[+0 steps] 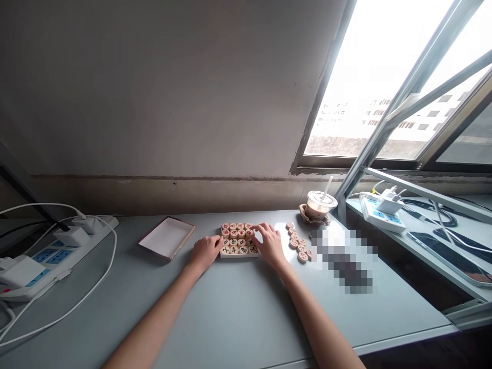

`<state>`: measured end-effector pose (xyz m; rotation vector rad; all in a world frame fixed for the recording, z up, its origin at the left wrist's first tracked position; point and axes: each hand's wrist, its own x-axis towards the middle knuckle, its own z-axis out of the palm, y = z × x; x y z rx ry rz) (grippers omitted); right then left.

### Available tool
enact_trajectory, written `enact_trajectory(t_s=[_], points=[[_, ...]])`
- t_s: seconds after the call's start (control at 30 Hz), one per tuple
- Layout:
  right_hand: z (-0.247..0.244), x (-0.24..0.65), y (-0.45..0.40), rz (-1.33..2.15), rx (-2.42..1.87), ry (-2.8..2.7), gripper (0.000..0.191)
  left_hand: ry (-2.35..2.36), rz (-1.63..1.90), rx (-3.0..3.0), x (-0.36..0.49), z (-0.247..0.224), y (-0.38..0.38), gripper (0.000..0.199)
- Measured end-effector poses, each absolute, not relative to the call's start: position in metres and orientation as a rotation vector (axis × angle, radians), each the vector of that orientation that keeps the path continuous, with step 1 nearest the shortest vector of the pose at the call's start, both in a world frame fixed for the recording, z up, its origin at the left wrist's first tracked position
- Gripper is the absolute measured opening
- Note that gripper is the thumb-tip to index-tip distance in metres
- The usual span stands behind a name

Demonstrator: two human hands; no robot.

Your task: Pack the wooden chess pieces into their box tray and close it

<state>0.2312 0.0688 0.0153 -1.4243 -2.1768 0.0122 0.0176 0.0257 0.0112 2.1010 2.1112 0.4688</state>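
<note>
A shallow box (239,255) sits on the desk before me, filled with rows of round wooden Chinese chess pieces (233,241) marked in red and black. My left hand (206,251) is closed at the box's left edge, its fingers curled and the thumb against the side. My right hand (270,243) reaches over the right edge, with thumb and forefinger apart and their tips at the pieces of the rightmost column. Several loose chess pieces (294,244) lie to the right of that hand. The box lid (165,238) rests upturned on the left.
Behind the loose pieces, a plastic cup (320,204) with a straw stands in a cardboard holder (307,217). A power strip (57,256) with white cables lies at left. Another power strip (382,212) and a phone (449,256) lie beyond the metal frame (355,171) at right.
</note>
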Motion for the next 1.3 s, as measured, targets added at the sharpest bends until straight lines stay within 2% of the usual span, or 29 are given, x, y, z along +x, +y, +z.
enact_trajectory(t_s=[0.17,0.27,0.37,0.53,0.7,0.9,1.03,1.2,1.3], points=[[0.019,0.242,0.075,0.117,-1.455,-2.116,0.025,2.117,0.457,2.091,0.018,0.012,0.026,0.039],[0.016,0.261,0.086,-0.06,-1.688,-1.967,0.032,2.13,0.449,2.083,0.018,0.011,0.026,0.038],[0.007,0.28,0.096,-0.248,-1.952,-1.895,0.047,2.122,0.453,2.089,0.018,0.011,0.026,0.04],[-0.004,0.287,0.101,-0.014,-2.173,-1.971,0.049,2.109,0.465,2.098,0.018,0.013,0.025,0.04],[-0.001,0.269,0.09,-0.01,-1.83,-2.112,0.038,2.1,0.463,2.086,0.018,0.015,0.024,0.04],[0.006,0.255,0.087,0.21,-1.629,-2.01,0.019,2.086,0.479,2.092,0.017,0.014,0.024,0.042],[0.019,0.245,0.079,0.335,-1.433,-1.843,0.022,2.107,0.495,2.065,0.017,0.012,0.026,0.044],[0.022,0.201,0.056,0.81,-0.952,-1.98,0.022,2.063,0.552,2.047,0.014,0.013,0.027,0.053],[0.019,0.183,0.05,0.771,-0.861,-2.051,0.024,2.004,0.582,2.013,0.013,0.015,0.028,0.059]])
